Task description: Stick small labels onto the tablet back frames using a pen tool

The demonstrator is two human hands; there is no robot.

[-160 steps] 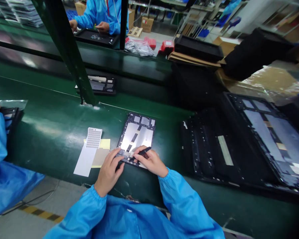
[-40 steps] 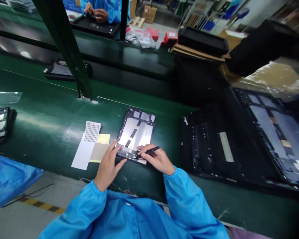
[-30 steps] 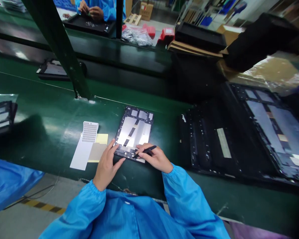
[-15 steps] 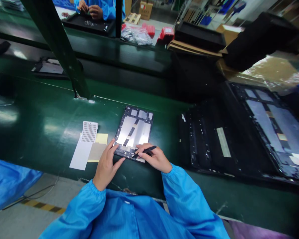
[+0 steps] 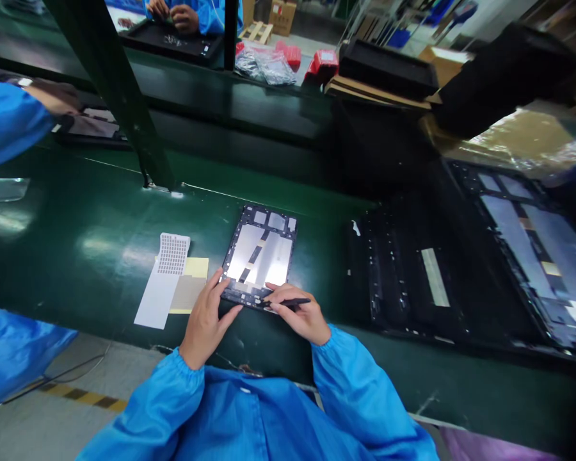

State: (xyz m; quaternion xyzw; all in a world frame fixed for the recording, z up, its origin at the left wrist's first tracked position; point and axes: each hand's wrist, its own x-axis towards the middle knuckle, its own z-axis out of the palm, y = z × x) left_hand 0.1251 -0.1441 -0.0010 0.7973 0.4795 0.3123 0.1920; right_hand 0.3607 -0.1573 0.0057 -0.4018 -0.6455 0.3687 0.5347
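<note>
A tablet housing (image 5: 259, 253) lies flat on the green bench, with silvery panels in a black frame and a dark ribbon cable running diagonally. My left hand (image 5: 206, 320) grips its lower left corner, fingers on the left edge and thumb along the bottom edge. In my right hand (image 5: 302, 314), a slim black pen-like tool (image 5: 296, 301) is pinched between thumb and fingers. Its tip is over the bottom strip of the housing; whether it touches cannot be made out. Left of the housing, a white sheet of small grey labels (image 5: 166, 275) overlaps a yellow-edged sheet (image 5: 196, 266).
At right, a black tray (image 5: 408, 288) stands beside another tablet housing (image 5: 542, 250). A green post (image 5: 105, 89) rises from the bench. A co-worker's hand (image 5: 57, 96) reaches over a tablet at far left. Another person's hands (image 5: 185, 19) work above a black tray.
My right hand and the black tool have shifted slightly right, the tool now lying flatter. My left hand stays put. A co-worker's blue-sleeved arm has reached in at the left.
</note>
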